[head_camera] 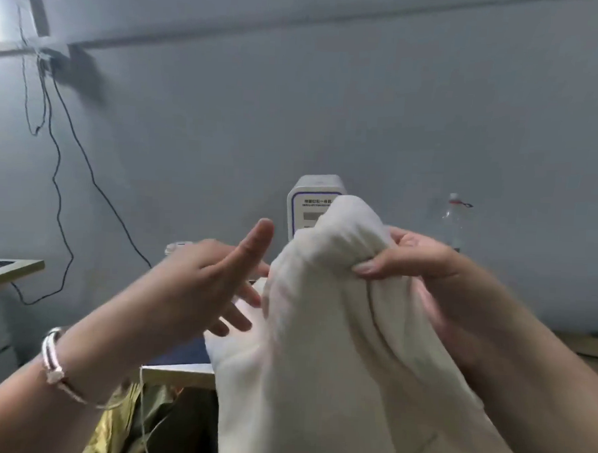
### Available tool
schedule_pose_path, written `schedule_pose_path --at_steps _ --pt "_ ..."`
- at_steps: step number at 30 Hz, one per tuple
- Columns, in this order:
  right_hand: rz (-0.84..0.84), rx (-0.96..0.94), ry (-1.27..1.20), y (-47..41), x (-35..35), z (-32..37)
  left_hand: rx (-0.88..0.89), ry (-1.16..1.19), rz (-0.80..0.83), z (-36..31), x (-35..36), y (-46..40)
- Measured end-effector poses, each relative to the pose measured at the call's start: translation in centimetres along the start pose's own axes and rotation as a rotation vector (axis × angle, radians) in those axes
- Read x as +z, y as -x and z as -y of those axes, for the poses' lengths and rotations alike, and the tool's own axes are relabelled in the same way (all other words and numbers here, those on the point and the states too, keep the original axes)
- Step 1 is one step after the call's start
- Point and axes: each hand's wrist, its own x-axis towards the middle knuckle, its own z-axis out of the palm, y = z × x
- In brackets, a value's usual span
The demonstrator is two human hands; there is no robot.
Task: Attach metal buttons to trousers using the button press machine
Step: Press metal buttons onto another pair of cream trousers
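Nearest you, at the lower left of the frame, your left wrist carries a silver bracelet (53,363), and below it some olive-green cloth (124,420) hangs under the bench edge (178,375), with a thin pale thread (142,408) dangling across it. Your left hand (199,283) is at centre left, fingers straight and spread, the thumb raised; it holds nothing, and its fingertips lie just beside the cream trousers (319,347). Those trousers fill the lower centre and right of the frame, lifted in a bunch, and your right hand (422,262) grips a gathered fold near their top, with thumb and fingers curled round the cloth. The raised fabric stands in your way: it covers most of the bench and the lower part of the white button press machine (308,206) behind it, so only the machine's rounded top and label panel show at centre. No metal buttons can be made out. A clear plastic bottle (454,219) stands to the right of the machine, near the wall. At the left edge a second surface with a pale rim (11,272) juts in, with open room between it and your left arm. Black cables (58,168) hang down the grey wall (330,108) at the upper left from a fixture (44,61) near the top corner.
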Motion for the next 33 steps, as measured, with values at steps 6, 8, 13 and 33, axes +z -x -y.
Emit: schedule_pose_path --at_steps 6,8,13,33 --pt "0.199 0.091 0.055 -0.6 -0.7 -0.6 0.016 0.517 0.327 -0.8 3.8 -0.7" --pt "0.202 0.084 0.289 -0.5 -1.2 -0.6 -0.008 0.539 0.292 -0.6 4.4 -1.5" --pt "0.217 0.006 0.859 -0.5 -1.5 -0.7 0.035 0.446 0.32 -0.8 5.2 -2.3" --pt "-0.133 -0.202 0.161 -2.8 -4.6 0.2 0.036 0.67 0.421 4.4 5.4 -6.5"
